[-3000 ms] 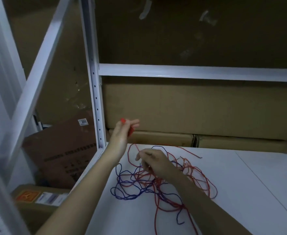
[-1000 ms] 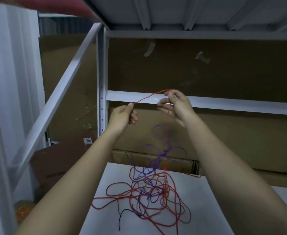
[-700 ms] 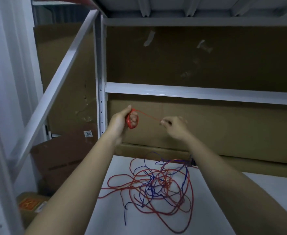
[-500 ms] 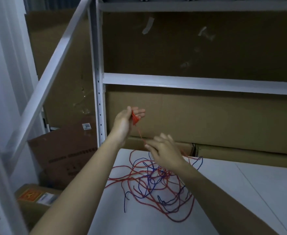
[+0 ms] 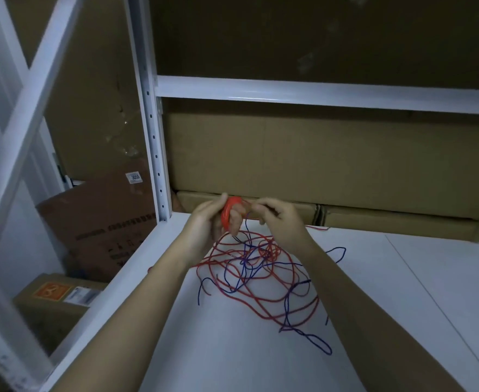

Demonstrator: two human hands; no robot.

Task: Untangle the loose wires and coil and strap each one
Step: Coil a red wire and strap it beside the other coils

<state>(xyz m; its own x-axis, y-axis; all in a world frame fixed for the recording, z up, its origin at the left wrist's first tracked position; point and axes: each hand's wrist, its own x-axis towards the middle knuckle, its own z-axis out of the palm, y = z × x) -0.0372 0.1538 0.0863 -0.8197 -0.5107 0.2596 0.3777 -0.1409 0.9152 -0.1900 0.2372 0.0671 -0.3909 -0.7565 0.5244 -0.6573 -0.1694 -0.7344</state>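
1. Left hand (image 5: 210,222) grips a small red wire coil (image 5: 228,213); right hand (image 5: 277,222) pinches its strand.
2. Most red wire (image 5: 263,298) and the blue wire (image 5: 311,338) lie tangled mid-shelf (image 5: 416,292).
3. Early going; no strap visible.

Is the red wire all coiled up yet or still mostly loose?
Mostly loose. The left hand holds a small coil, but most of the red wire lies tangled with the blue wire.

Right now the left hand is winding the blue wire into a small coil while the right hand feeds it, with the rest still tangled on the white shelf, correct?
Not quite. The head view shows the small coil in the left hand is red wire, not blue. The right hand does feed it, and the red and blue tangle lies on the white shelf.
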